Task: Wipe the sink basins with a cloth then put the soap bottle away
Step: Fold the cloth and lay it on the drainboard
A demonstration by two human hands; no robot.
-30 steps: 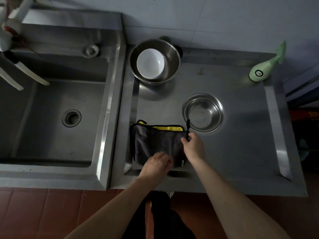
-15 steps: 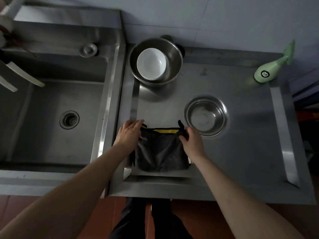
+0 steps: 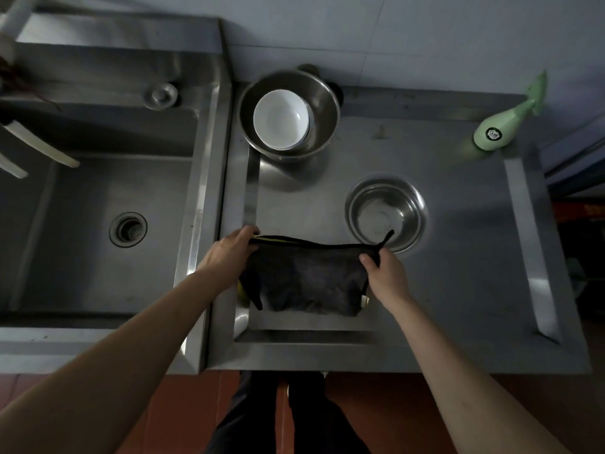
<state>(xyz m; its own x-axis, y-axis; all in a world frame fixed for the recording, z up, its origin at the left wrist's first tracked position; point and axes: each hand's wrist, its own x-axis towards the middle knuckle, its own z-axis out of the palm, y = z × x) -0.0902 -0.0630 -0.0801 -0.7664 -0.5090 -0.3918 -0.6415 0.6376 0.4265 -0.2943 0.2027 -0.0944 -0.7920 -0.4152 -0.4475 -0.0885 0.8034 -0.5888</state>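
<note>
Head view: both hands, left [image 3: 229,253] and right [image 3: 384,273], pinch a dark grey, yellow-edged cloth [image 3: 307,280] taut

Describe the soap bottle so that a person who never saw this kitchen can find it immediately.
Start at the steel counter to the right of the deep sink basin. Follow its back edge along the wall to the far right corner. There stands the soap bottle, the only pale green thing, with a dark round label; everything else nearby is steel, white or dark.
</note>
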